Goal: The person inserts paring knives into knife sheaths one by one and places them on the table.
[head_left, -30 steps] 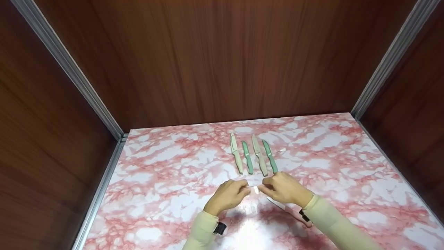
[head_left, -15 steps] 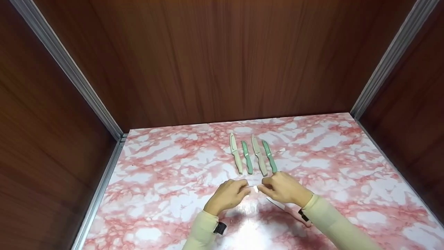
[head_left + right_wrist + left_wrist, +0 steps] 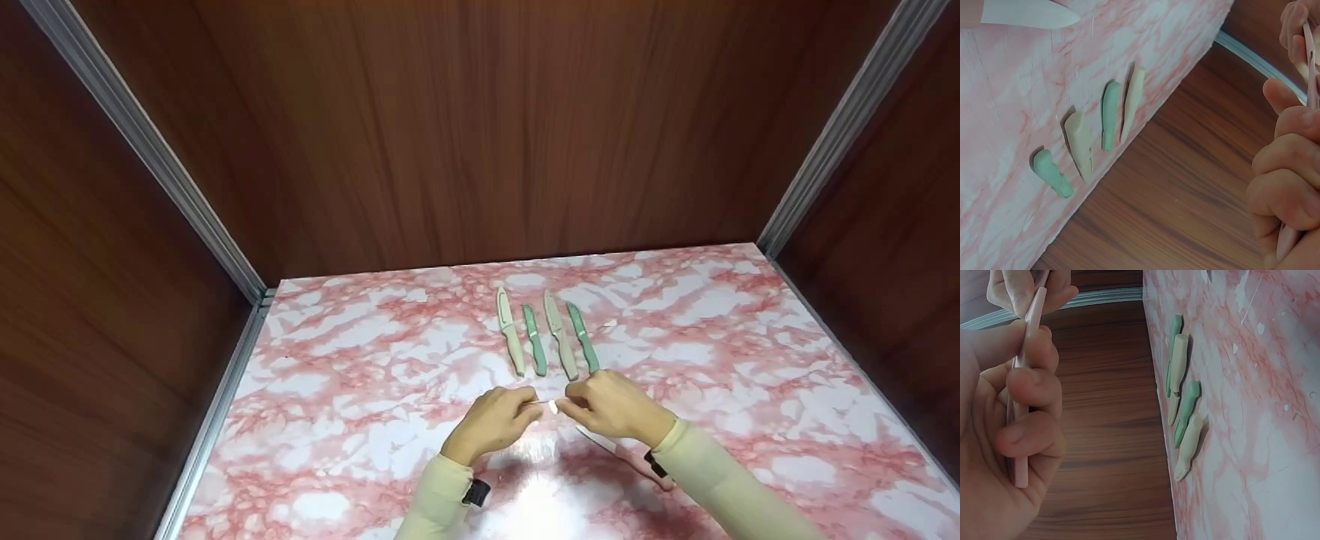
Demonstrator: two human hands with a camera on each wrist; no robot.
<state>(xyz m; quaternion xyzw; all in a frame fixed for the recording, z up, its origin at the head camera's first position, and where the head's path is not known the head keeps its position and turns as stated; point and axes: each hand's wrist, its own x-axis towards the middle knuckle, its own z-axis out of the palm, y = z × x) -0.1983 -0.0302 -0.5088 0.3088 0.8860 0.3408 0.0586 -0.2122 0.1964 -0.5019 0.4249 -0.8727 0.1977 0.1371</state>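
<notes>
Side by side over the near middle of the table, the left hand and right hand hold a slim pink piece shaped like a knife sheath seen edge-on. The left fingers curl round its length, as the left wrist view shows. From the other side the right fingers grip a pink part; I cannot tell whether it is one piece or two. A small white patch shows between the thumbs. Below the right hand lies a pink-handled knife, its pale blade bare.
Beyond the hands, knives lie in a row: a cream knife, a green knife, a beige knife and another green knife. The marbled table meets a dark wood panel behind and metal-framed panels at both sides.
</notes>
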